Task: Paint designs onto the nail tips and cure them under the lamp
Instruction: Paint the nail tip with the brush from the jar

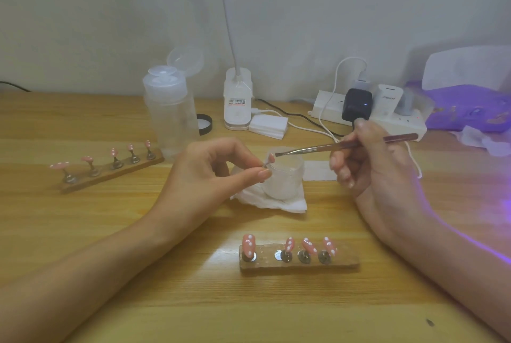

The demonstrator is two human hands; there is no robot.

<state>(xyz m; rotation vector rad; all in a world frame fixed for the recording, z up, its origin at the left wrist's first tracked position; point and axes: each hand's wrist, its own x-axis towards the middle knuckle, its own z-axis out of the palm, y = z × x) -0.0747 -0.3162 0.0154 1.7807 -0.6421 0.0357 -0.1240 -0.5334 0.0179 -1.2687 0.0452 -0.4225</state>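
My left hand [221,171] pinches a small stand with a pink nail tip [270,159] between thumb and forefinger. My right hand [370,160] grips a thin brush [331,146], its bristles touching that nail tip. Both are over a frosted cup [284,179] on a white tissue [276,204]. A wooden holder [300,262] near me carries several pink nail tips with white dots and has one bare magnet spot. A second holder [110,174] with several pink tips lies at the left. The curing lamp [470,93] glows purple at the far right.
A clear pump bottle [170,118] stands behind the left holder. A white desk lamp base [237,102], a pad stack [268,125], a black lid [205,124] and a power strip [370,115] with plugs and cables line the back. A white paper slip [318,171] lies beside the cup.
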